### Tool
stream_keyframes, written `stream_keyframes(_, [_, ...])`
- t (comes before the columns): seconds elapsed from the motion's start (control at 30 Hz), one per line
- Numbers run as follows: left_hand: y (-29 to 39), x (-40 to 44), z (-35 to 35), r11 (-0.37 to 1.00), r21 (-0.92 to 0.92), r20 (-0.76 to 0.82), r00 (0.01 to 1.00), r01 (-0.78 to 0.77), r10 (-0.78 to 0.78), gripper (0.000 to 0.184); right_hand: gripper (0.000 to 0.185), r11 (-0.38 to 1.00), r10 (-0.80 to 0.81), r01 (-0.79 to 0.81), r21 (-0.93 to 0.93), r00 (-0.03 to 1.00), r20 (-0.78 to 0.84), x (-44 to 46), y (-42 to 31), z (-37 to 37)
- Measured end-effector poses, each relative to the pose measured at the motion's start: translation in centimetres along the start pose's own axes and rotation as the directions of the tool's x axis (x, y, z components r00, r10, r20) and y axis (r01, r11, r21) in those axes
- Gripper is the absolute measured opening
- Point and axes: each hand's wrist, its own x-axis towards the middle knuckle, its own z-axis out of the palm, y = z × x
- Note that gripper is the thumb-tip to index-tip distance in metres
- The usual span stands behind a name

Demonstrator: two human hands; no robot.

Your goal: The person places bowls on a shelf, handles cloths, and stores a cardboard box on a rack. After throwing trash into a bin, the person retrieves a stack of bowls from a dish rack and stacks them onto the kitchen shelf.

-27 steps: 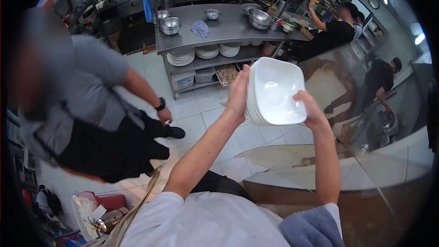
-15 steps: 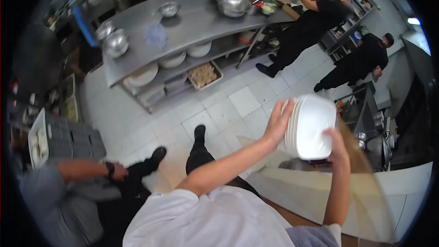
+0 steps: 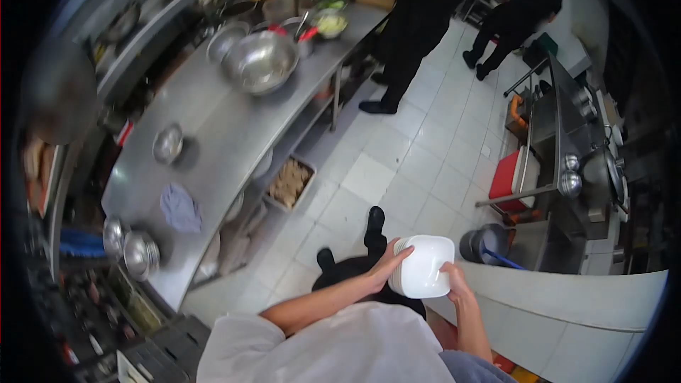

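Note:
A stack of white square bowls (image 3: pixel 428 264) is held in front of my body, tilted so the inside of the top bowl faces up toward me. My left hand (image 3: pixel 385 266) grips the stacked rims along the left side. On the right, my right hand (image 3: pixel 457 284) clasps the near edge, its thumb reaching inside the top bowl. Below the stack my black shoes and trousers show against the tiled floor (image 3: pixel 345 220).
A long steel table (image 3: pixel 213 124) on the left carries a large metal bowl (image 3: pixel 261 64) and a bluish cloth (image 3: pixel 180 208). A person in black (image 3: pixel 425 21) stands at its far end, another (image 3: pixel 514 14) beyond. A steel rack (image 3: pixel 546 135) and a low white wall (image 3: pixel 560 298) flank my right.
My view has turned and moved forward along the aisle. Both hands keep the bowl stack, now lower and closer to my body. The person in grey on my left has left the view.

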Motion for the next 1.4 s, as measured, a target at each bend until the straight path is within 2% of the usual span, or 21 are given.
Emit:
stream_keyframes(0.1, [1.2,5.5,-4.1,0.979,0.085,-0.196,0.96,-0.185,0.198,0.091,0.062,0.992,-0.105,0.112,-0.057,0.988,0.117,5.9,-4.2,4.1])
stream_keyframes(0.2, [5.8,8.9,-6.7,0.976,-0.067,-0.236,0.954,-0.208,0.187,0.083,0.07,0.972,-0.151,0.183,-0.144,0.966,0.211,11.8,-8.4,7.1])
stream_keyframes(0.27, [8.0,11.6,-8.8,0.963,-0.019,-0.3,0.921,-0.267,0.249,0.077,0.069,0.949,-0.225,0.276,-0.15,0.931,0.286,16.0,-11.2,8.8])
stream_keyframes(0.33, [8.9,14.2,-12.5,0.949,-0.275,-0.265,0.961,-0.154,0.079,0.072,0.07,0.917,-0.213,0.312,-0.247,0.909,0.359,17.9,-14.7,11.1])
stream_keyframes(0.37, [11.8,13.8,-12.3,0.938,-0.26,-0.262,0.952,-0.23,0.161,0.07,0.07,0.894,-0.208,0.327,-0.307,0.909,0.361,19.1,-16.0,12.4])
stream_keyframes(0.43, [14.5,13.9,-13.0,0.921,-0.317,-0.44,0.895,-0.226,0.069,0.053,0.071,0.846,-0.252,0.423,-0.325,0.853,0.456,22.2,-17.9,14.8])
stream_keyframes(0.47, [13.6,15.1,-15.9,0.888,-0.417,-0.424,0.905,-0.196,0.0,0.053,0.074,0.893,-0.186,0.351,-0.283,0.859,0.477,22.9,-19.1,16.2])
stream_keyframes(0.5, [14.0,14.8,-16.8,0.875,-0.436,-0.466,0.885,-0.212,-0.017,0.056,0.075,0.79,-0.24,0.463,-0.401,0.836,0.493,24.4,-19.3,17.5])
stream_keyframes(0.53, [15.2,15.4,-17.6,0.861,-0.451,-0.497,0.868,-0.237,-0.022,0.059,0.075,0.766,-0.192,0.431,-0.477,0.861,0.47,25.0,-20.1,18.8])
stream_keyframes(0.57, [16.3,15.9,-18.2,0.849,-0.45,-0.508,0.861,-0.278,0.013,0.06,0.075,0.697,-0.227,0.5,-0.513,0.833,0.504,26.5,-20.0,20.0])
stream_keyframes(0.77, [16.1,21.0,-28.5,0.79,-0.461,-0.663,0.749,-0.404,-0.004,0.059,0.077,0.73,-0.218,0.418,-0.542,0.893,0.395,35.9,-17.6,27.4])
stream_keyframes(0.8, [15.9,22.0,-30.5,0.796,-0.466,-0.672,0.739,-0.388,-0.033,0.059,0.077,0.745,-0.189,0.391,-0.54,0.9,0.392,38.0,-17.1,28.9])
stream_keyframes(0.87, [16.1,24.4,-34.9,0.734,-0.441,-0.664,0.738,-0.517,0.121,0.059,0.071,0.693,-0.276,0.49,-0.529,0.858,0.434,42.6,-17.0,32.0])
stream_keyframes(0.93, [16.3,26.5,-39.4,0.738,-0.43,-0.672,0.73,-0.52,0.122,0.057,0.068,0.726,-0.331,0.492,-0.481,0.863,0.382,46.9,-15.0,35.3])
stream_keyframes(1.0, [17.0,28.8,-42.7,0.694,-0.347,-0.723,0.652,-0.631,0.231,0.054,0.064,0.755,-0.429,0.54,-0.373,0.836,0.343,50.7,-14.4,38.3])
stream_keyframes(1.07, [16.6,30.1,-47.8,0.664,-0.341,-0.755,0.615,-0.665,0.228,0.051,0.062,0.796,-0.433,0.528,-0.297,0.839,0.331,53.3,-13.9,41.0])
stream_keyframes(1.13, [17.9,30.9,-48.6,0.674,-0.317,-0.799,0.57,-0.667,0.188,0.048,0.065,0.763,-0.516,0.583,-0.278,0.809,0.282,55.7,-13.3,43.5])
stream_keyframes(1.2, [18.6,31.3,-50.7,0.674,-0.221,-0.836,0.493,-0.705,0.242,0.047,0.067,0.796,-0.471,0.551,-0.249,0.823,0.317,57.5,-13.8,44.9])
stream_keyframes(1.23, [18.6,31.5,-52.3,0.654,-0.261,-0.767,0.564,-0.71,0.307,0.047,0.07,0.815,-0.436,0.53,-0.232,0.826,0.357,58.3,-14.0,45.2])
stream_keyframes(1.27, [18.4,31.6,-53.7,0.662,-0.257,-0.773,0.561,-0.704,0.296,0.047,0.07,0.825,-0.424,0.518,-0.228,0.832,0.357,58.9,-14.1,45.3])
stream_keyframes(1.4, [21.2,32.8,-55.1,0.682,-0.186,-0.854,0.459,-0.707,0.243,0.047,0.063,0.84,-0.478,0.522,-0.148,0.841,0.254,60.4,-12.5,45.7])
